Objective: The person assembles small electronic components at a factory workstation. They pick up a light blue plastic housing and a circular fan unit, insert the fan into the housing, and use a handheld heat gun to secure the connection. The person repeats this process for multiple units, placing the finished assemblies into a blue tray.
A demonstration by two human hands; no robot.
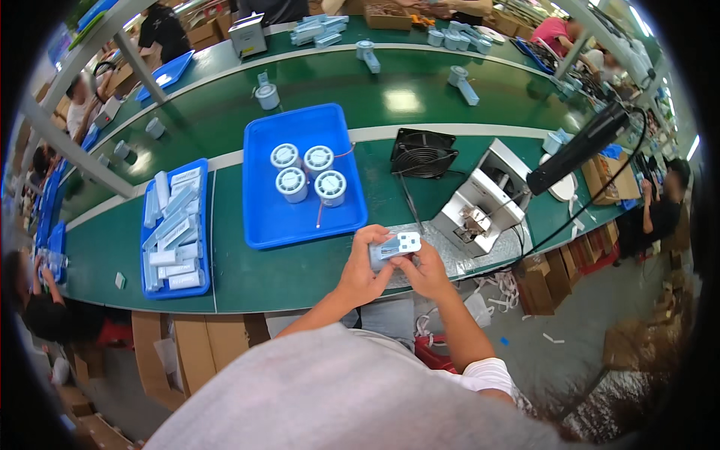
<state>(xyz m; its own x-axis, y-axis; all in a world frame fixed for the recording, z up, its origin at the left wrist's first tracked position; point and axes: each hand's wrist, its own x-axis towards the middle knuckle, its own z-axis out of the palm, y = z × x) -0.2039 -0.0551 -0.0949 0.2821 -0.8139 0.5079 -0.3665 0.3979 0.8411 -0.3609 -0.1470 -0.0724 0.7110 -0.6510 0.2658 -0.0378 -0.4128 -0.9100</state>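
My left hand closes around the side of a light-blue plastic housing with a white end that has small dark square openings. The fingers of my right hand grip the same housing at its near right side. Both hands hold it just above the table's front edge. Past them lies a blue tray with several round white-and-blue fan heads, two of which trail thin reddish wires. To the right of my hands stands a metal bench machine.
A narrower blue tray full of light-blue handle parts lies at the left. Behind the machine are a black fan and a black cylindrical tool with a cable. Parts sit on the green conveyor. Cardboard boxes stand below the table.
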